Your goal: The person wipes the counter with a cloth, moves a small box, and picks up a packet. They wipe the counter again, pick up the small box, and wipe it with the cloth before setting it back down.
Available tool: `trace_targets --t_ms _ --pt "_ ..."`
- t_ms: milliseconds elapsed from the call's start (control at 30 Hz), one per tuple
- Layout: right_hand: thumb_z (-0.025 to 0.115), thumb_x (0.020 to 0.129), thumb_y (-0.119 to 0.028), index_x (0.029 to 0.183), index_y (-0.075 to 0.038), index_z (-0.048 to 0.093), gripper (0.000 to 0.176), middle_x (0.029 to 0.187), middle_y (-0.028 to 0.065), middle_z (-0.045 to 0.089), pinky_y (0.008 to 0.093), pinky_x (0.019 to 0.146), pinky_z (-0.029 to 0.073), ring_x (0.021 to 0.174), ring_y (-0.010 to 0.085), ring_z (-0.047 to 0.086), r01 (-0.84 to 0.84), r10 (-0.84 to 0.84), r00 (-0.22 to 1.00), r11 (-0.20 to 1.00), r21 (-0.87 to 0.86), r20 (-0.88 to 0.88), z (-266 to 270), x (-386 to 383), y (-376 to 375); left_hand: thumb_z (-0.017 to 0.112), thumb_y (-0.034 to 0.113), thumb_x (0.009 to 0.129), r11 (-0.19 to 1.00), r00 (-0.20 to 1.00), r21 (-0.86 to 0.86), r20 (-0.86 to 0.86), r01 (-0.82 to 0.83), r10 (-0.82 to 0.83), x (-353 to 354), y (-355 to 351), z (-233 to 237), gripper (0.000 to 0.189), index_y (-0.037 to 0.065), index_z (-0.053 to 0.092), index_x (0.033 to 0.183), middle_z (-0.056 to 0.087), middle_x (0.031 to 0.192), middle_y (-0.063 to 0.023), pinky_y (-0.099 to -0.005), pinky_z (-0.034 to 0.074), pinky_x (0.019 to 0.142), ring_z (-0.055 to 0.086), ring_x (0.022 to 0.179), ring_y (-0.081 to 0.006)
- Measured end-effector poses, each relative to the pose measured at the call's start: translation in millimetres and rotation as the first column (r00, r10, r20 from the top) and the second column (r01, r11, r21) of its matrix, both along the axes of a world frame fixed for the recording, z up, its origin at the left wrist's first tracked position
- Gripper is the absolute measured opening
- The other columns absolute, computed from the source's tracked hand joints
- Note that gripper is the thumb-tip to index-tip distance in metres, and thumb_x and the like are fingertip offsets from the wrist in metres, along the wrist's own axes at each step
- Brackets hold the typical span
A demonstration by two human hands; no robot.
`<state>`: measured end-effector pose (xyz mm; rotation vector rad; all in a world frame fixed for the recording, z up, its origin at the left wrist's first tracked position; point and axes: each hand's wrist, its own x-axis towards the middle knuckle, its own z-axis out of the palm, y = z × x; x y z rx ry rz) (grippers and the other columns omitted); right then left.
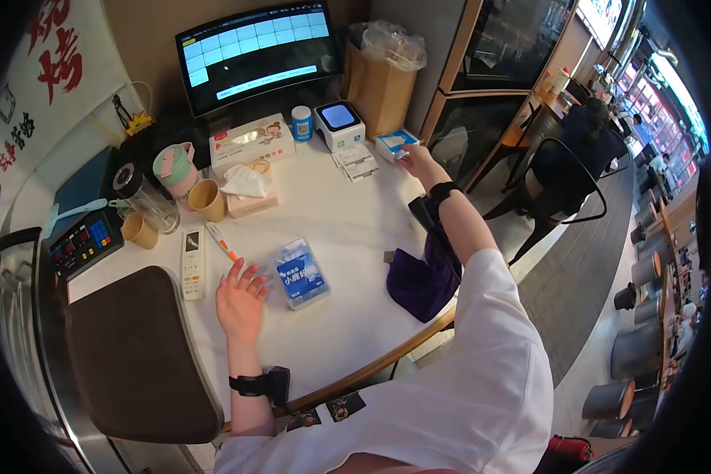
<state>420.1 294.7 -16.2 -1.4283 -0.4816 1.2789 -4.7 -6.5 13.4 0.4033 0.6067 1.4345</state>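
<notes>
White tabletop [347, 229]: left hand [241, 304] lay open beside a blue packet [301, 272]; right hand [419, 162] touched a small box [393, 143], grip unclear.

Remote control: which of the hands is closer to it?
Left. The left hand lies flat just beside the remote control; the right hand is far across the table at a small blue box.

Big screen [253, 51] at the back, brown bag [381, 87] beside it. Yellow cup [208, 199] and pink cup [175, 167] on the white worktop [347, 229]. Purple cloth [419, 280] near the edge. White remote [193, 263] by the dark chair [134, 355].
</notes>
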Motion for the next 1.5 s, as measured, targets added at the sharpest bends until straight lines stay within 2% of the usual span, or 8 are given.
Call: trace_targets --t_ms 233,367,500,633,767,867,1333,1500 --pt "0.055 0.087 -0.025 0.137 -0.003 0.027 0.061 0.14 0.0191 0.033 0.0421 0.107 0.023 0.132 0.0316 0.027 0.097 -0.09 0.995 0.983 -0.155 0.048 31 -7 -14 0.045 0.043 0.087 0.999 0.999 0.029 -0.044 0.014 -0.012 4 -3 7 0.053 0.01 0.042 0.128 0.051 0.115 -0.0081 -0.0331 0.039 0.084 0.05 0.098 -0.0189" --pt "0.057 0.085 -0.036 0.14 -0.007 0.03 0.067 0.145 0.0168 0.026 0.0417 0.108 0.02 0.136 0.0299 0.019 -0.411 0.423 0.806 0.903 -0.122 0.415 76 -14 -82 0.046 0.042 0.087 1.0 0.999 0.023 -0.032 0.001 -0.001 3 -1 4 0.054 0.008 0.042 0.128 0.051 0.114 -0.01 -0.0341 0.039 0.084 0.05 0.098 -0.0206" --pt "0.054 0.086 -0.037 0.132 -0.004 0.04 0.059 0.135 0.0199 0.041 0.0403 0.1 0.034 0.12 0.0344 0.044 -0.624 0.513 0.23 0.73 -0.28 0.827 63 5 -120 0.045 0.041 0.088 1.0 0.998 0.005 -0.054 0.014 -0.014 5 0 3 0.052 0.008 0.042 0.127 0.051 0.114 -0.0099 -0.0342 0.039 0.084 0.051 0.098 -0.0204" --pt "0.058 0.084 -0.04 0.131 -0.004 0.041 0.062 0.127 0.0231 0.047 0.0361 0.099 0.036 0.12 0.034 0.045 -0.437 0.349 -0.249 0.792 -0.426 0.903 70 5 -162 0.045 0.04 0.088 1.0 0.999 -0.011 -0.042 0.012 -0.012 7 1 1 0.049 0.008 0.043 0.126 0.051 0.115 -0.0099 -0.0342 0.039 0.084 0.051 0.098 -0.0204" --pt "0.059 0.083 -0.043 0.134 0.001 0.03 0.074 0.129 0.0269 0.043 0.0422 0.094 0.042 0.116 0.0406 0.046 -0.4 0.413 0.133 0.854 -0.332 0.901 59 22 -103 0.044 0.039 0.088 1.0 0.999 -0.021 -0.034 0.011 -0.012 4 2 -3 0.048 0.008 0.044 0.125 0.052 0.115 -0.01 -0.0346 0.039 0.084 0.051 0.098 -0.021" --pt "0.059 0.081 -0.049 0.135 0.004 0.025 0.083 0.127 0.0281 0.045 0.0424 0.092 0.044 0.116 0.0408 0.047 -0.157 0.245 0.695 0.969 -0.191 0.675 42 18 -41 0.045 0.04 0.087 0.999 0.999 -0.038 -0.042 0.009 -0.01 0 4 -7 0.049 0.009 0.044 0.125 0.052 0.115 -0.0101 -0.0355 0.039 0.084 0.051 0.099 -0.0215" --pt "0.06 0.069 -0.065 0.138 -0.011 0.028 0.094 0.132 0.0194 0.038 0.0565 0.081 0.043 0.119 0.0368 0.044 0.253 0.304 0.266 0.894 -0.371 0.915 57 -47 -7 0.045 0.038 0.087 1.0 0.999 -0.028 -0.033 0.002 -0.003 0 0 -1 0.05 0.007 0.043 0.126 0.053 0.113 -0.0118 -0.036 0.039 0.084 0.052 0.097 -0.0232" --pt "0.066 0.063 -0.06 0.137 -0.013 0.03 0.094 0.132 0.0186 0.038 0.0545 0.081 0.045 0.119 0.0368 0.044 0.14 0.403 0.119 0.898 -0.417 0.908 50 -49 -3 0.045 0.037 0.088 1.0 1.0 -0.017 -0.012 -0.015 0.015 0 -2 4 0.049 0.006 0.043 0.126 0.053 0.112 -0.0124 -0.0361 0.041 0.084 0.053 0.096 -0.0236"
